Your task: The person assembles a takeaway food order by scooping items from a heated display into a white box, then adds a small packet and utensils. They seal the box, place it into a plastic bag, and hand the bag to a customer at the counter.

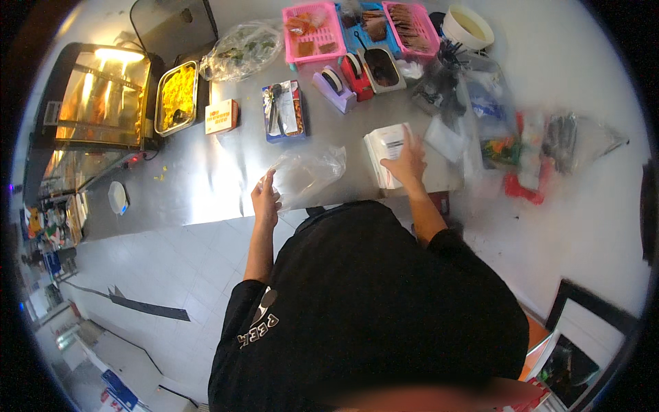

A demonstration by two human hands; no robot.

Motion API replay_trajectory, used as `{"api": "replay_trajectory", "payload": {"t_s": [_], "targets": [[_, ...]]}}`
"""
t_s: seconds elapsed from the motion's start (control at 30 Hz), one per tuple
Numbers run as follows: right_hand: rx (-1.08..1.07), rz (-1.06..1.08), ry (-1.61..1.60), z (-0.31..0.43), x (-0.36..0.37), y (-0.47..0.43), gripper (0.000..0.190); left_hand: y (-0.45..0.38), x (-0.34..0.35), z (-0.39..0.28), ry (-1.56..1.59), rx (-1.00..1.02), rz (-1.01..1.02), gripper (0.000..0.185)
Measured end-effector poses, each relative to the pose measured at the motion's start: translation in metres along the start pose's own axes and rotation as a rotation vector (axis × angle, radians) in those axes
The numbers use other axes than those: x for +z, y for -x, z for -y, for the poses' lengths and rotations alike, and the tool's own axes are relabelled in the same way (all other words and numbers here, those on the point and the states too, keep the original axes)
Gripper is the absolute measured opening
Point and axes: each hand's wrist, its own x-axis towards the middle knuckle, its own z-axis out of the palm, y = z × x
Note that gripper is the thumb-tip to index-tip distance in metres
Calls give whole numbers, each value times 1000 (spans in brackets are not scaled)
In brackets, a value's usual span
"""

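Note:
My left hand (266,200) pinches the edge of a clear plastic bag (311,167), which spreads loosely over the steel counter's front part. To the right, my right hand (411,160) lies over a stack of white paper packets (380,154), thumb and fingers spread across the top. A printed label (394,148) with writing shows beside the fingers. Whether they grip the top packet cannot be made out. Just right of this stack is a folded white sheet or bag (445,139), partly blurred.
On the steel counter (216,198) are an orange-and-white box (220,117), a blue box with black tongs (284,110), tape dispensers (334,90) and a metal container (382,69). Behind stand pink baskets (315,51). A tray of yellow food (177,98) adjoins a lit display warmer (103,103).

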Motion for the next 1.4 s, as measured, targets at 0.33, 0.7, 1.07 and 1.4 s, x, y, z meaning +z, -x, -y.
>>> {"api": "replay_trajectory", "payload": {"t_s": [0.33, 0.7, 1.07, 1.4], "targets": [[-113, -425, 325, -143, 10, -81, 91, -15, -2, 24, 242, -172, 172, 35], [-424, -77, -379, -27, 56, -39, 108, -30, -15, 18, 241, -331, 211, 39], [-1636, 220, -229, 110, 85, 68, 100, -51, -10, 24, 543, -407, 717, 45], [-1132, 232, 452, 91, 83, 58, 103, -32, 12, 83, -232, 292, 52, 42]]}}
